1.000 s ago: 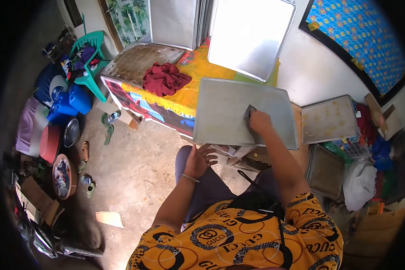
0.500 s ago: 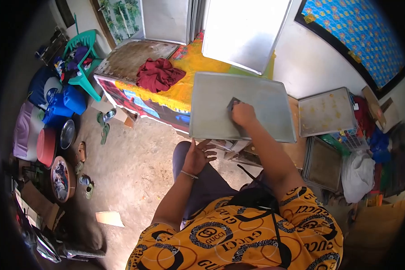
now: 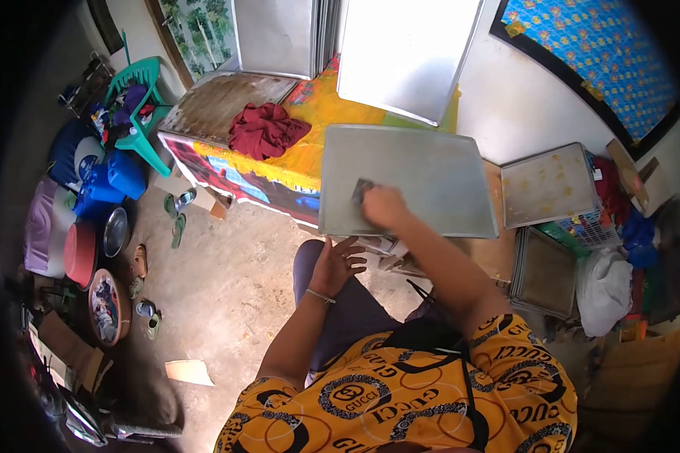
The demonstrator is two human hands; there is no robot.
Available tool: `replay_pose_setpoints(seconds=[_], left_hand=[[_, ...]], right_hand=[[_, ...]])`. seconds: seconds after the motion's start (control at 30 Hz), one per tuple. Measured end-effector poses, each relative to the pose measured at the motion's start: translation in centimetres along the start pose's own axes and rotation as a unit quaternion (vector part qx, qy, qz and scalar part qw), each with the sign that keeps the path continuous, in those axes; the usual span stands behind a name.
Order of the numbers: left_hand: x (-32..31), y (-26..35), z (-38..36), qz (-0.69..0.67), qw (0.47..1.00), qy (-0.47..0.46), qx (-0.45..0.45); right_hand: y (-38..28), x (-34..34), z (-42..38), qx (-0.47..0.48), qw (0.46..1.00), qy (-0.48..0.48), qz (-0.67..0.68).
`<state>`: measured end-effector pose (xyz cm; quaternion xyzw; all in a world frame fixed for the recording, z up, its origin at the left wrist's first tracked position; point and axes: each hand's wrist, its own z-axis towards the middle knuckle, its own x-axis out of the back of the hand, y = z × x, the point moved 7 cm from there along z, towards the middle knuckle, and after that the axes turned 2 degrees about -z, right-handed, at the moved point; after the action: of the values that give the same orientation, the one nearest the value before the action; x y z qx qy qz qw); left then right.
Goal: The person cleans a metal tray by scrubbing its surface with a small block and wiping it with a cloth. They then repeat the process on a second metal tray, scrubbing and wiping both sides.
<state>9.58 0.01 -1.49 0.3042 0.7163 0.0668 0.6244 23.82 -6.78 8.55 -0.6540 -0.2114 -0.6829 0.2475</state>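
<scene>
A flat grey metal tray [image 3: 438, 174] lies over the near edge of the cloth-covered table. On its left part, my right hand [image 3: 385, 208] is closed on a dark pad [image 3: 363, 189] pressed against the surface; the hand is slightly blurred. Below the tray's near left corner is my left hand [image 3: 335, 266], its fingers spread and its fingertips close to the rim. Whether the thumb touches the rim is hard to tell. A crumpled dark red cloth [image 3: 267, 130] sits left of the tray.
A brown-stained tray [image 3: 227, 106] rests on the table [image 3: 344, 109]. Bright trays [image 3: 408, 57] stand upright behind. At right are a spotted tray [image 3: 548, 186] and a white bag [image 3: 604, 294]. A green chair [image 3: 147, 143], blue containers [image 3: 106, 185] and slippers [image 3: 178, 230] are at left.
My right hand has moved left and slightly toward me with the dark pad, across the tray. My left hand remains by the near left corner.
</scene>
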Motion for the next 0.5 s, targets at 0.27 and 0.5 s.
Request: replay_pose_setpoints(seconds=[0.27, 0.5], left_hand=[[0.1, 0.8, -0.7, -0.002, 0.999, 0.021, -0.033], [0.4, -0.7, 1.3, -0.026, 0.999, 0.018, 0.006]], right_hand=[[15.3, 1.0, -1.4, -0.185, 0.982, -0.01, -0.019], [4.0, -0.8, -5.7, -0.054, 0.998, 0.01, -0.037]])
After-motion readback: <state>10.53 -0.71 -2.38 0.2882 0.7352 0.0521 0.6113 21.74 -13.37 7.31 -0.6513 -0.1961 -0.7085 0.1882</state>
